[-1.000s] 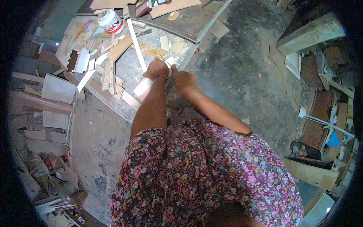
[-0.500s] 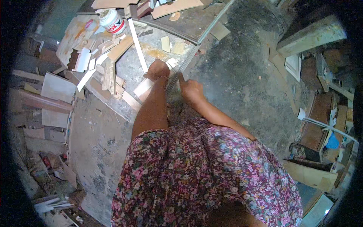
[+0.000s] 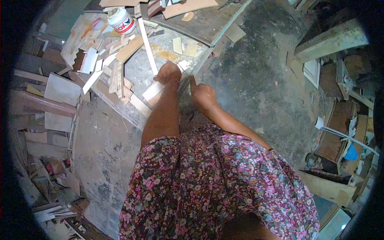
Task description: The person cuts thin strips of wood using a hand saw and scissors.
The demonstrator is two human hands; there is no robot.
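Observation:
My left hand (image 3: 169,73) is closed in a fist over the near part of the worktable (image 3: 162,36). Its fingers hide whatever they grip. A long white strip (image 3: 147,46) ends against this hand, and a pale flat board piece (image 3: 153,92) lies beside the wrist. Just to the right, my right hand (image 3: 204,96) is at the table's near corner edge. Its index finger reaches forward to the edge, while the other fingers curl under. Anything inside them is hidden. Two small pale wood pieces, one a rectangle (image 3: 177,46), lie beyond my hands.
A white tub with a red band (image 3: 121,22) stands at the back left of the table. Wood offcuts (image 3: 117,78) are heaped left of my hands. A thick beam (image 3: 332,42) and brown cabinet parts (image 3: 330,132) are at the right. Boards (image 3: 62,94) lean at the left.
The view has shifted slightly. My hands stay almost in the same place, the left still closed and the right index finger still at the table edge.

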